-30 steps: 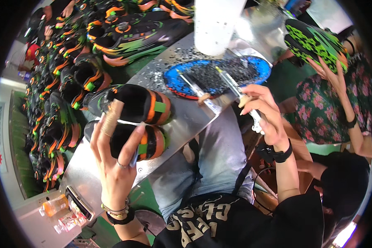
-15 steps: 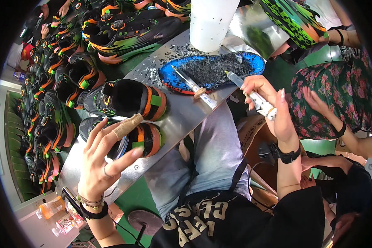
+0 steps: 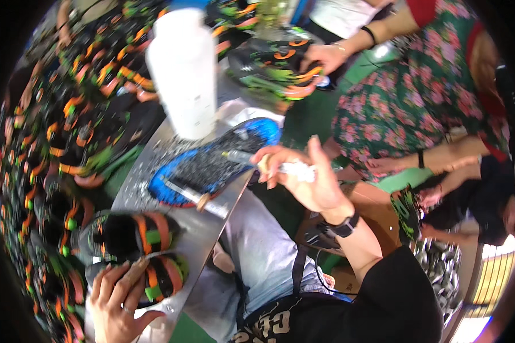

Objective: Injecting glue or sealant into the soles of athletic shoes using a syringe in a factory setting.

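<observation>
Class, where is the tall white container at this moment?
The tall white container stands in the upper half of the head view, left of centre, on the metal table just beyond the blue insole-shaped pad.

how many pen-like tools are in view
2: one pen-like tool in the right hand, the other lying across the edge of the blue sole-shaped pad. More may be hidden.

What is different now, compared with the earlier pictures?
The co-worker's hand has turned a shoe sole-down, toward the table's far end. The left hand has drawn back over the near shoe. The view has swung right. The right hand still holds a pen; a second pen still lies across the blue pad.
</observation>
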Demonstrator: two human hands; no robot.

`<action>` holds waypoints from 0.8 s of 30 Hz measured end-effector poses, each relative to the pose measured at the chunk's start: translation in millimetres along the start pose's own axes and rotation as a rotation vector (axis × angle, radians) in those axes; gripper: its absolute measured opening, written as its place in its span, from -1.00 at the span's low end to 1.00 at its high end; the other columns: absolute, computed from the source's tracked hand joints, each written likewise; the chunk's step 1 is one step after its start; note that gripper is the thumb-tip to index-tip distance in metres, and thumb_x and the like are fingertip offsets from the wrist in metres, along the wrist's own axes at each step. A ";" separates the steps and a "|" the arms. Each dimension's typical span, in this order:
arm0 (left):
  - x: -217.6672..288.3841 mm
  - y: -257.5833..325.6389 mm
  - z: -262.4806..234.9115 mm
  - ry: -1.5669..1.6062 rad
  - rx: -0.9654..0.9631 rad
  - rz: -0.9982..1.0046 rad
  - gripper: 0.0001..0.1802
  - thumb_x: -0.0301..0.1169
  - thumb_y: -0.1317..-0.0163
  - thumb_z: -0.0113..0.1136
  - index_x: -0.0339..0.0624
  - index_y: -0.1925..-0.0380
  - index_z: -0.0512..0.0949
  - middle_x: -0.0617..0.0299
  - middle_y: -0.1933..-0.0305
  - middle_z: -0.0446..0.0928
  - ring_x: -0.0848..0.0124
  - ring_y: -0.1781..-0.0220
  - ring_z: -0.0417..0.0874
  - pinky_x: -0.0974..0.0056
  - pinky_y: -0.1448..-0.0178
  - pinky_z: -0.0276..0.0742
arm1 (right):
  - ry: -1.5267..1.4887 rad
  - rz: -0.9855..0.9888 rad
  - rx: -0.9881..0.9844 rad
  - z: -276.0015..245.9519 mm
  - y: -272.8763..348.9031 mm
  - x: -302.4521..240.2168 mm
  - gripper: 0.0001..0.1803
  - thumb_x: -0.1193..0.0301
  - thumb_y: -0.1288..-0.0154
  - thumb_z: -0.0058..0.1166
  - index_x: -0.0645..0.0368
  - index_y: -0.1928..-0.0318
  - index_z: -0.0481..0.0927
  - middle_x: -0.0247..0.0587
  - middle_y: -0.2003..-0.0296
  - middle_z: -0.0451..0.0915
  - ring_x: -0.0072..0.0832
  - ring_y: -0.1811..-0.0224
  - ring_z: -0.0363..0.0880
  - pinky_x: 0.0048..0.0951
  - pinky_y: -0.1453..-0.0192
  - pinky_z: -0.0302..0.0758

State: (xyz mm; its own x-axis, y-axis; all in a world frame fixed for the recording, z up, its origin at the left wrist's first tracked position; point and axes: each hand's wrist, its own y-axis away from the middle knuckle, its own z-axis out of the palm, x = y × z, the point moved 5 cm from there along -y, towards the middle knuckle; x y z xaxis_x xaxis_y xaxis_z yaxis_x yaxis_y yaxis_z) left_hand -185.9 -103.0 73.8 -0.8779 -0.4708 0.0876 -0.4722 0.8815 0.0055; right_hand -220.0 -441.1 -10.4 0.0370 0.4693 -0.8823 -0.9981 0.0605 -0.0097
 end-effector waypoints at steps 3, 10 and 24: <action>0.3 -21.0 -15.8 0.099 0.012 0.131 -0.44 -0.18 0.05 0.37 -0.16 0.01 0.54 0.13 0.00 0.54 0.08 0.03 0.54 0.10 -0.03 0.47 | 0.086 -0.058 0.038 -7.1 8.9 -0.1 -0.10 -0.22 -0.43 -0.78 0.27 0.33 0.54 -0.09 0.05 0.43 -0.42 0.13 0.42 -0.40 -0.02 0.37; 12.2 -27.5 -0.7 0.105 -0.044 0.130 -0.26 -0.29 0.12 0.48 -0.09 -0.14 0.44 0.13 -0.05 0.51 0.08 -0.01 0.55 0.08 -0.04 0.53 | 0.213 -0.191 0.116 9.3 34.1 -1.3 -0.22 -0.06 -0.52 -0.69 0.28 0.36 0.53 -0.13 0.06 0.43 -0.47 0.13 0.43 -0.42 -0.01 0.36; 132.5 -9.0 15.7 -0.232 0.409 -0.523 -0.11 -0.02 0.18 0.54 -0.29 -0.14 0.47 -0.03 -0.02 0.56 0.07 -0.04 0.58 0.08 -0.11 0.51 | 0.144 -0.448 0.176 -5.1 49.0 3.7 -0.45 0.08 -0.57 -0.49 0.26 0.26 0.45 -0.29 0.34 0.44 -0.58 0.31 0.41 -0.49 0.10 0.34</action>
State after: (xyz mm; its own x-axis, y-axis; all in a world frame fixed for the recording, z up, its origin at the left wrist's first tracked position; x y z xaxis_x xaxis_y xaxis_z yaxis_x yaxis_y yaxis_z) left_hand -299.2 -173.9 69.8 -0.5006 -0.8648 -0.0390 -0.7893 0.4744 -0.3898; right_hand -269.0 -440.9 -16.5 0.4407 0.2379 -0.8656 -0.8620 0.3813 -0.3340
